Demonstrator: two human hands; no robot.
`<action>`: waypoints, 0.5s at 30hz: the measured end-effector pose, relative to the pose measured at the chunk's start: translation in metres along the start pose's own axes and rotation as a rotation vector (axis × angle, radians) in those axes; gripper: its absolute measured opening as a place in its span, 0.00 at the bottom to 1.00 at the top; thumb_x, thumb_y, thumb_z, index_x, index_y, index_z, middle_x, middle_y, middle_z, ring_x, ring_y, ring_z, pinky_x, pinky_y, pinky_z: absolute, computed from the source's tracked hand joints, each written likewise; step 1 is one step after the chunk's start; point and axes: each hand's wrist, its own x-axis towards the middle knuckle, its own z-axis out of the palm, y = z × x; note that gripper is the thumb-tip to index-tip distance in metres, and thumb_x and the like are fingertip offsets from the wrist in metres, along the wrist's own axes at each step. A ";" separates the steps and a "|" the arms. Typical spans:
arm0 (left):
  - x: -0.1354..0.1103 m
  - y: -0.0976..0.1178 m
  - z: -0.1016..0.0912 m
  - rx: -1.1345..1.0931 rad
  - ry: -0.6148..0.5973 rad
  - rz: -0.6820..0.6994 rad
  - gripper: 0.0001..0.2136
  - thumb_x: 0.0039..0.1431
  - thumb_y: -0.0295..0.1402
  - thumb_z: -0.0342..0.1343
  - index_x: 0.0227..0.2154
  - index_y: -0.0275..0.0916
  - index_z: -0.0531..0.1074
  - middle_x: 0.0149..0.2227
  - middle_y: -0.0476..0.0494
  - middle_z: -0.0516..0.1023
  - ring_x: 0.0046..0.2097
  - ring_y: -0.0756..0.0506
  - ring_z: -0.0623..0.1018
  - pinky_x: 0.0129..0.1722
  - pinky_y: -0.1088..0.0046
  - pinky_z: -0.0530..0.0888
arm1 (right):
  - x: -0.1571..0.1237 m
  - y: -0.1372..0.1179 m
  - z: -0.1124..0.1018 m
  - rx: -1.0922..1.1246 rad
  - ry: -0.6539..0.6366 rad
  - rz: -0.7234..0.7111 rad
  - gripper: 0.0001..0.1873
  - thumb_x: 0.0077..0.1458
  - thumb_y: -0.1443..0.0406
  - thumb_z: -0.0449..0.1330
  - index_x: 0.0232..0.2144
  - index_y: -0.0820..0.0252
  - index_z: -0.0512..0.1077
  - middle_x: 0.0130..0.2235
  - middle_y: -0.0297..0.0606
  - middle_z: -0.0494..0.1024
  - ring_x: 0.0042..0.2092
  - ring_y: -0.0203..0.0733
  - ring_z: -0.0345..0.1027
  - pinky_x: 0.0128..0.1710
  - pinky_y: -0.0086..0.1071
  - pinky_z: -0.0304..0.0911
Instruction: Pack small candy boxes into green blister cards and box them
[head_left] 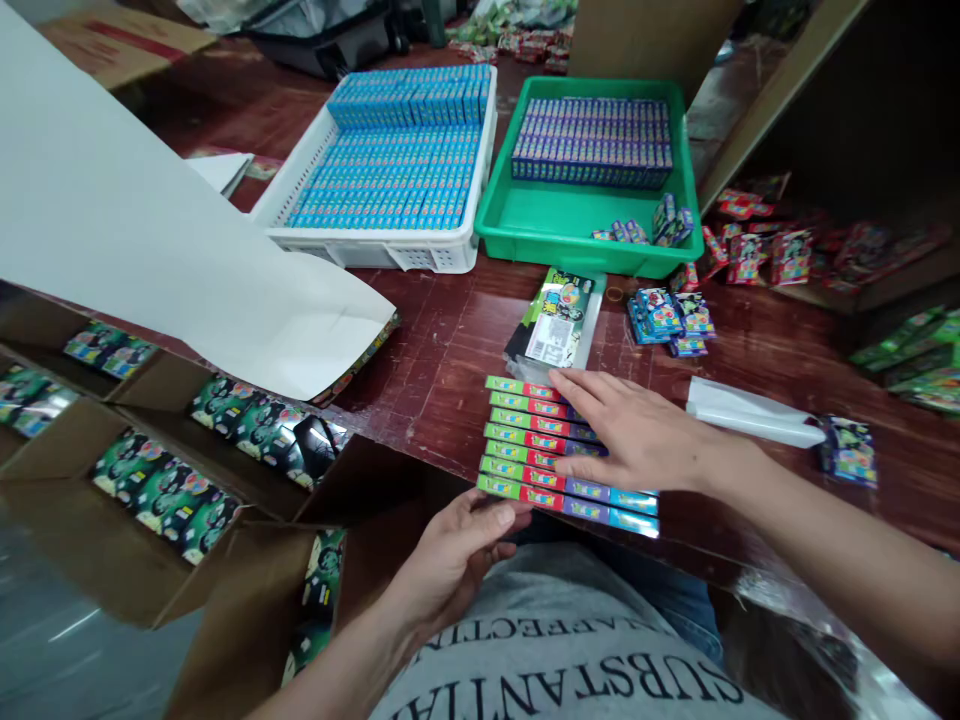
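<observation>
Rows of small card boxes (546, 442) in green, red, purple and blue lie together at the table's front edge. My right hand (630, 430) rests flat over their right half, fingers stretched out, hiding part of the rows. At the near left corner, my left hand (469, 545) touches the closest row, thumb on top and fingers curled under the edge. Just beyond the rows lies a clear plastic bag (559, 318) with a printed black and green card in it.
A white crate (442, 250) of blue boxes and a green tray (592, 252) of purple boxes stand behind. Loose small packs (660, 315) lie to the right, near a folded white sheet (750, 410). Open cartons (247, 570) with printed packs sit at left, below a large white sheet (187, 240).
</observation>
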 end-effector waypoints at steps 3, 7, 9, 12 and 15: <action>0.001 -0.003 0.002 -0.058 -0.045 0.011 0.28 0.50 0.33 0.73 0.52 0.37 0.69 0.59 0.30 0.75 0.59 0.37 0.75 0.46 0.67 0.72 | -0.010 -0.019 0.009 -0.095 0.055 0.018 0.70 0.45 0.30 0.58 0.73 0.71 0.41 0.73 0.62 0.47 0.70 0.71 0.46 0.66 0.63 0.49; -0.006 -0.002 -0.012 0.172 -0.096 0.048 0.28 0.53 0.35 0.70 0.54 0.41 0.65 0.56 0.33 0.78 0.55 0.38 0.78 0.46 0.65 0.73 | -0.007 -0.036 0.018 -0.179 0.080 0.111 0.63 0.47 0.44 0.65 0.73 0.69 0.43 0.70 0.61 0.54 0.65 0.71 0.55 0.59 0.60 0.57; -0.008 0.011 -0.028 0.526 -0.053 0.157 0.22 0.59 0.38 0.64 0.54 0.40 0.67 0.44 0.38 0.83 0.45 0.40 0.82 0.43 0.63 0.74 | -0.002 -0.040 0.019 -0.197 0.083 0.119 0.60 0.46 0.48 0.64 0.72 0.68 0.45 0.68 0.61 0.58 0.62 0.70 0.58 0.57 0.59 0.59; 0.001 0.057 -0.058 1.101 0.281 0.599 0.15 0.65 0.41 0.56 0.51 0.41 0.72 0.38 0.42 0.82 0.40 0.40 0.81 0.45 0.60 0.73 | 0.003 -0.041 0.023 -0.217 0.098 0.117 0.58 0.46 0.49 0.63 0.72 0.68 0.48 0.66 0.63 0.60 0.60 0.71 0.59 0.56 0.60 0.59; 0.025 0.114 -0.090 1.520 0.793 0.974 0.23 0.63 0.40 0.59 0.59 0.39 0.68 0.58 0.33 0.75 0.60 0.31 0.71 0.61 0.49 0.63 | 0.004 -0.039 0.032 -0.231 0.152 0.100 0.58 0.46 0.50 0.63 0.73 0.66 0.45 0.66 0.62 0.61 0.59 0.71 0.61 0.54 0.61 0.62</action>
